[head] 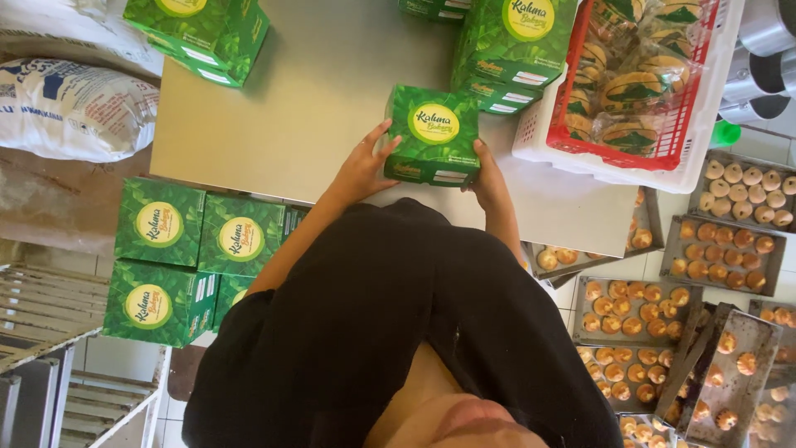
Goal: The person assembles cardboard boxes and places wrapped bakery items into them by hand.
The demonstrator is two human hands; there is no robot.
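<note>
A green square box with a yellow round label lies on the grey metal table near its front edge. My left hand presses against the box's left side, fingers spread. Against its right side rests my right hand. Both hands grip the box between them. My black sleeves and chest fill the lower middle of the view.
More green boxes stand at the table's back left and back right, and a stack sits lower left. At the right, a red basket of wrapped pastries rests in a white crate. Trays of small pastries lie lower right. Sacks lie at left.
</note>
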